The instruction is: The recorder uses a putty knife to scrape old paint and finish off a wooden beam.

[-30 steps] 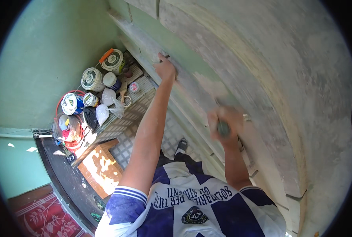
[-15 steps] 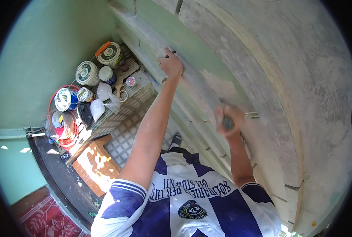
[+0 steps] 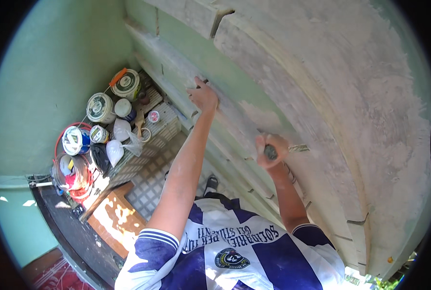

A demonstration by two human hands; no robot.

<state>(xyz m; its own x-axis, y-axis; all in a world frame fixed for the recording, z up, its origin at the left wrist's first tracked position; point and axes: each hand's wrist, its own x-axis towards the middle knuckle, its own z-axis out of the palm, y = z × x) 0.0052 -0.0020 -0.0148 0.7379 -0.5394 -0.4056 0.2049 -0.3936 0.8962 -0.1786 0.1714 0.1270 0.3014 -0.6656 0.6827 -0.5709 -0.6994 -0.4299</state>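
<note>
My left hand [image 3: 204, 97] rests up on a pale, dusty ledge [image 3: 235, 121] of the stepped green wall. Its fingers are bent around a small dark thing [image 3: 203, 83] at the ledge, which is too hidden to name. Lower and to the right, my right hand [image 3: 276, 145] is closed around a hand tool [image 3: 270, 152]. Only the tool's dark grey, rounded handle end faces me; its working end is hidden by the hand against the wall. Patches of whitish filler [image 3: 256, 116] mark the green surface beside both hands.
At left, a slatted stand [image 3: 160, 126] carries paint buckets [image 3: 100, 107], a brush [image 3: 139, 121], a tape roll [image 3: 146, 135] and plastic bags of white powder [image 3: 114, 152]. An orange-brown board [image 3: 111, 212] lies below. A broad curved plastered band [image 3: 322, 96] rises at right.
The view has shifted, so the stand and wall appear lower and slightly left. My left hand keeps its place on the ledge. My right hand, blurred before, shows more sharply, still gripping the tool.
</note>
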